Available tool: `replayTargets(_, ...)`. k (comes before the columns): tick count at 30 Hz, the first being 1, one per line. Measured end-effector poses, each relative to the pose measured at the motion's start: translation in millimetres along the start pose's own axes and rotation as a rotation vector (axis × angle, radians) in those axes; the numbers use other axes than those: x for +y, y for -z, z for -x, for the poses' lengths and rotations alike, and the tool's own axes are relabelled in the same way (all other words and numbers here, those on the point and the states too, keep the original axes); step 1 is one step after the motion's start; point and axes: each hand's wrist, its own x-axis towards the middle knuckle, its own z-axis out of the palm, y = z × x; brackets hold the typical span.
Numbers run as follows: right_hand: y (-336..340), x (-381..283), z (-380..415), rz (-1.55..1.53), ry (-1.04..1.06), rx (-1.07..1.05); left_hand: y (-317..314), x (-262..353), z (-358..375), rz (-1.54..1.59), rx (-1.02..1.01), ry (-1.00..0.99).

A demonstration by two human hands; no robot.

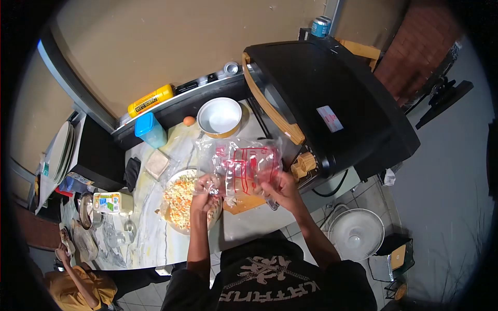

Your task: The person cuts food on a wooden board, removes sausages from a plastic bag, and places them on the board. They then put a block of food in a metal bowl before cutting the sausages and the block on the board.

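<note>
A clear plastic bag with red print [244, 160] is stretched between my two hands above the counter. My left hand [208, 185] grips its lower left part, over the edge of a large bowl of chopped vegetables [181, 199]. My right hand [282, 189] is closed on the lower right part, over an orange board [244, 203]. What the bag contains, if anything, is hard to make out. Behind the bag stands a white-lined round pan [219, 116], with an egg [189, 121] to its left.
A large black oven [332, 98] stands at the right. On the counter's left are a blue-lidded container [150, 129], a square packet [157, 164] and a tub [111, 202]. Another person [85, 285] is at the lower left. A fan [356, 234] stands on the floor.
</note>
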Motion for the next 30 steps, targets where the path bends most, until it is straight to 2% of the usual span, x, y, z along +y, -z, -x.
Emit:
replayTargets(2,0.8,3.1,7.4,-0.199,-0.032,-0.189,-9.6,8.0,6.7,0.239,0.204,-0.107)
replayTargets(3,2.0,0.3,8.9,-0.214,-0.179,-0.263,-19.7,19.6,8.2,0.168,0.21,-0.088)
replayTargets(6,-10.0,-9.0,16.5,-0.35,-0.259,-0.171,-0.4,10.3,-5.6,0.262,0.081,-0.137)
replayTargets(8,-5.5,-0.1,12.7,-0.368,-0.232,-0.166,-2.2,9.5,-7.0,0.257,0.039,-0.163)
replayTargets(10,5.0,1.0,11.6,-0.247,-0.302,-0.249,-17.4,23.0,-2.5,0.225,0.19,-0.056)
replayTargets(12,7.1,1.5,13.1,-0.254,-0.319,-0.232,-12.0,22.1,-1.4,0.212,0.186,-0.033)
replayTargets(14,8.4,3.5,14.2,-0.264,-0.337,-0.218,-20.4,31.1,2.2,0.066,0.21,-0.009)
replayTargets(15,9.0,5.3,13.8,-0.227,-0.33,-0.205,-19.8,30.6,-0.9,-0.015,0.126,-0.061)
replayTargets(16,9.4,6.3,12.9,-0.191,-0.323,-0.195,-19.4,30.4,0.4,-0.014,0.13,-0.061)
replayTargets(18,10.5,1.4,7.6,-0.164,-0.312,-0.205,-22.0,34.4,2.6,-0.247,0.036,-0.088)
replayTargets(20,12.1,-1.5,3.8,-0.137,-0.303,-0.213,-19.4,34.5,2.6,-0.26,0.032,-0.048)
replayTargets(23,16.8,-5.5,-1.0,-0.153,-0.238,-0.269,-17.4,38.1,1.2,-0.308,-0.271,-0.086)
replayTargets(24,18.1,-12.1,-3.1,-0.025,-0.187,-0.299,-19.2,40.6,2.2,-0.308,-0.27,-0.086)
replayTargets(25,19.1,-15.5,-3.9,0.103,-0.135,-0.328,-21.3,44.2,4.4,-0.301,-0.304,-0.028)
replayTargets(26,20.2,-12.3,-3.8,0.102,-0.136,-0.33,-22.4,46.2,5.3,-0.293,-0.337,0.029)
replayTargets(28,20.5,-5.7,-3.8,-0.066,-0.175,-0.294,-20.3,45.2,5.6,-0.242,-0.382,0.101)
replayTargets(30,23.4,-9.0,-3.8,-0.046,-0.173,-0.315,-19.0,41.0,5.9,-0.191,-0.429,0.173)
